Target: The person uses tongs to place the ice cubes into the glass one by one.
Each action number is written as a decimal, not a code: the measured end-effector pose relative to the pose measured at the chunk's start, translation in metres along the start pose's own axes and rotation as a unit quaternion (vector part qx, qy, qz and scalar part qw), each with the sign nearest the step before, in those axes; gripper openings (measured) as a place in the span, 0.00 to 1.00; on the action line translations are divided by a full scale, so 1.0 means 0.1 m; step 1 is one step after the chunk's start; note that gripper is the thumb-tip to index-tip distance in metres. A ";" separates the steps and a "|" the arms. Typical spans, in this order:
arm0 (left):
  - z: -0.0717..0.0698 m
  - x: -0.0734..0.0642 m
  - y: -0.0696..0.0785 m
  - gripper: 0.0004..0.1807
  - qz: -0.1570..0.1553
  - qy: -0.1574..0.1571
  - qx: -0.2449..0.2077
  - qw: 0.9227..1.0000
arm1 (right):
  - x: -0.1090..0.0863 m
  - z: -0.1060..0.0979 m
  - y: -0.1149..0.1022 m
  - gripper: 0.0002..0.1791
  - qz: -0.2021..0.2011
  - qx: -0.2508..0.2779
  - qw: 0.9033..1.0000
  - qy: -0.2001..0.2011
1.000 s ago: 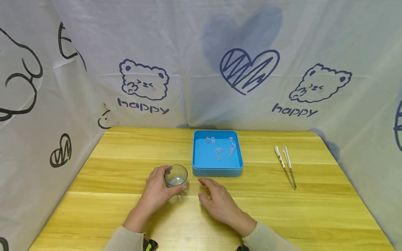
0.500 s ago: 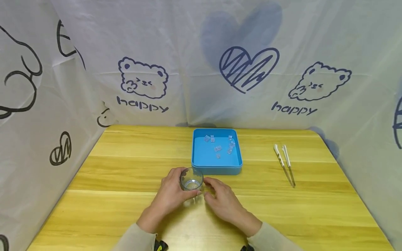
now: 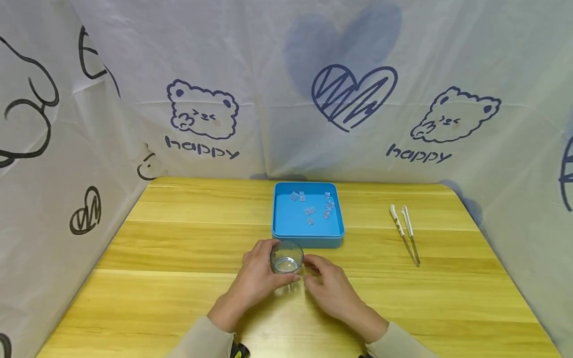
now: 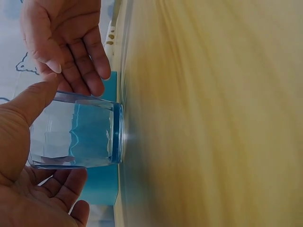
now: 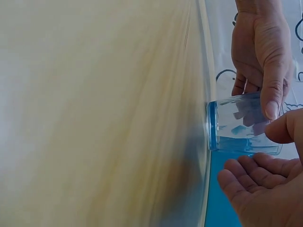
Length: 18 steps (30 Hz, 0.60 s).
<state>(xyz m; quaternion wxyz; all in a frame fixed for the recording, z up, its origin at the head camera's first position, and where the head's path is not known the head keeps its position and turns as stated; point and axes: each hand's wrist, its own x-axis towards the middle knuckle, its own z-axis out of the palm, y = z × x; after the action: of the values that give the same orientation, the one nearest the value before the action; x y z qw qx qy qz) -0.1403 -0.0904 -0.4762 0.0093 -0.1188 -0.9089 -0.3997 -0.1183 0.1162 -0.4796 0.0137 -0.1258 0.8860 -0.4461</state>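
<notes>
A clear drinking glass (image 3: 286,257) stands upright on the table, just in front of the blue box (image 3: 308,242). My left hand (image 3: 258,275) grips it from the left, with the thumb across the near side and the fingers around the far side. On the glass's other side is my right hand (image 3: 333,290), its fingers loosely bent and holding nothing. Those fingertips are very close to the glass; whether they touch it I cannot tell. Seen from the left wrist, the glass (image 4: 75,132) has its thick base on the table.
Several small clear cubes (image 3: 302,197) lie scattered inside the shallow box. White-handled metal tongs (image 3: 398,222) rest on the wooden table (image 3: 179,248) to the right. A printed white cloth (image 3: 277,64) hangs behind and at both sides.
My left hand has moved the glass rightward along the table, to in front of the blue box. My right hand has shifted a little to the right and is now beside the glass.
</notes>
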 end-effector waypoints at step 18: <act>0.20 0.01 0.15 0.47 0.056 -0.002 0.055 0.997 | -0.16 -0.17 0.09 0.20 0.017 0.009 0.999 0.034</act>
<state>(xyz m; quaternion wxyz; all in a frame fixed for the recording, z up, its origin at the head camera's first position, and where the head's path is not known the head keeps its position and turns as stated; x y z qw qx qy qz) -0.1360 -0.0663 -0.4787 0.0362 -0.1692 -0.9213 -0.3481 -0.1072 0.1388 -0.4782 -0.0077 -0.0954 0.8839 -0.4578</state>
